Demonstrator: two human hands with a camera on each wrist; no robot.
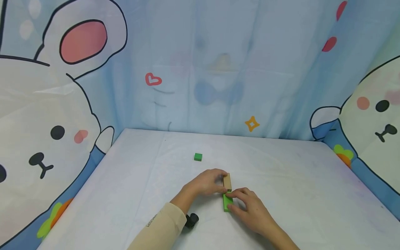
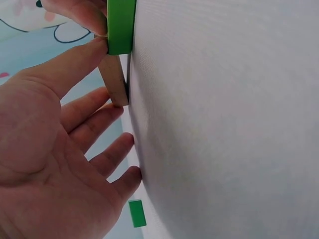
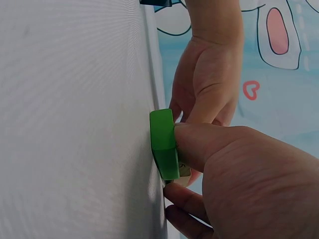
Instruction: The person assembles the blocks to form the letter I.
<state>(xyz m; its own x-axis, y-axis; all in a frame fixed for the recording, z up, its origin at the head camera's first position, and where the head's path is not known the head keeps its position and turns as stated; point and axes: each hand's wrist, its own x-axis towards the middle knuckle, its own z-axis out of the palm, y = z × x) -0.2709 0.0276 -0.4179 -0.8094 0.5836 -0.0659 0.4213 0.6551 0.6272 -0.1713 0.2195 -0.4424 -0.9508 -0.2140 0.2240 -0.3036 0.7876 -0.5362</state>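
Observation:
A plain wooden block [image 1: 227, 181] and a green block [image 1: 226, 205] lie end to end in a line on the white table. My left hand [image 1: 207, 182] holds the wooden block, fingertips at its far end and thumb near where the two blocks meet. From the right, my right hand [image 1: 250, 210] pinches the green block between thumb and fingers. In the right wrist view the green block [image 3: 163, 137] covers most of the wooden block, whose edge shows a dark printed mark. The left ring and little fingers are spread in the left wrist view.
Farther back on the table sits a small green block [image 1: 198, 157]. A black device [image 1: 192, 220] shows beside the left sleeve [image 1: 165, 225]. Behind the table [image 1: 281, 166] hangs a blue curtain [image 1: 187, 86] with cartoon animals.

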